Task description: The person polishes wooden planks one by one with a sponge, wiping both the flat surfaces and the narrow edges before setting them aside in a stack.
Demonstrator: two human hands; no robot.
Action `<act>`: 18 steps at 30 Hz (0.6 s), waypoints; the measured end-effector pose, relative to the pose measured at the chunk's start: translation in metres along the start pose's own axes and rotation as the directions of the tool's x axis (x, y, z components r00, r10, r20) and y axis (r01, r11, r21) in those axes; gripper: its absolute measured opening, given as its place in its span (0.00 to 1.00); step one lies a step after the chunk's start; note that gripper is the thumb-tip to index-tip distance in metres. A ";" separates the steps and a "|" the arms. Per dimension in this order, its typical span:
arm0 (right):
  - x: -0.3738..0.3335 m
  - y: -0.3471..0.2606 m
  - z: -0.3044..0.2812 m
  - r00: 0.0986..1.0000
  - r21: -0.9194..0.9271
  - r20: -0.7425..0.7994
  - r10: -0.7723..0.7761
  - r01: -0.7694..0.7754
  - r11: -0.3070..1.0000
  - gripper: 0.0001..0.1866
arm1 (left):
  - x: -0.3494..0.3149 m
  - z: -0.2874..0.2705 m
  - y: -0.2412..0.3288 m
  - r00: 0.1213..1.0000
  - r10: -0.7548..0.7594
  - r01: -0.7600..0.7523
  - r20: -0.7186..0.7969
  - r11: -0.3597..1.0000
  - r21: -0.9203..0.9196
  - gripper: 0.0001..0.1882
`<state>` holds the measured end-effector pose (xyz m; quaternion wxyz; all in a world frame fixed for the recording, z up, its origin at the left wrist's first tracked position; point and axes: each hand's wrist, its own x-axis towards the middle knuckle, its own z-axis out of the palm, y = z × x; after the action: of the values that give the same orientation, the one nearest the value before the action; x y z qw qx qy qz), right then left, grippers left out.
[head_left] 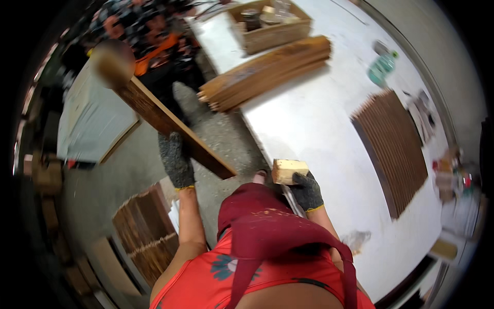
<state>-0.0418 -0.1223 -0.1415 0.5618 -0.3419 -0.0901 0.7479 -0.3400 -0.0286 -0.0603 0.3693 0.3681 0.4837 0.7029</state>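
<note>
A long brown wooden board slants across the left side, held up off the floor. Closed around its lower half is my left hand, in a dark grey knit glove with a yellow cuff. My right hand, gloved the same way, grips a small pale yellow block with a rough brown end, at the near edge of the white table. The block is apart from the board. My fingertips behind the board are partly hidden.
On the table are a stack of brown boards, a row of dark slats, a wooden box and a green bottle. More boards lie low at left. Another person is beyond the held board.
</note>
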 end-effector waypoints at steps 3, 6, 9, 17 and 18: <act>-0.015 -0.013 -0.026 0.996 0.014 -0.037 -0.076 0.076 0.997 0.31 | -0.006 0.035 0.003 0.958 -0.170 0.115 0.232 0.965 0.234 0.22; -0.033 -0.023 -0.058 0.981 0.183 -0.091 -0.172 0.186 0.965 0.33 | -0.010 0.084 -0.027 0.830 -0.186 -0.082 0.525 0.892 0.445 0.25; -0.048 -0.021 -0.081 0.953 0.176 -0.198 -0.228 0.263 0.949 0.32 | -0.005 0.136 -0.066 0.610 -0.303 0.034 0.732 0.933 0.358 0.28; -0.064 -0.009 -0.098 0.907 0.346 -0.358 -0.221 0.349 0.871 0.32 | 0.037 0.232 -0.167 0.434 -0.458 -0.389 0.776 0.682 0.619 0.29; -0.062 -0.008 -0.100 0.905 0.355 -0.366 -0.218 0.352 0.866 0.32 | 0.046 0.235 -0.189 0.423 -0.395 -0.470 0.816 0.674 0.570 0.29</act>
<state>0.0342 -0.2005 -0.1865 0.7338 -0.3121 0.1102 0.5933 -0.1247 0.1560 -0.1712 0.3670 0.8110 0.4342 0.1379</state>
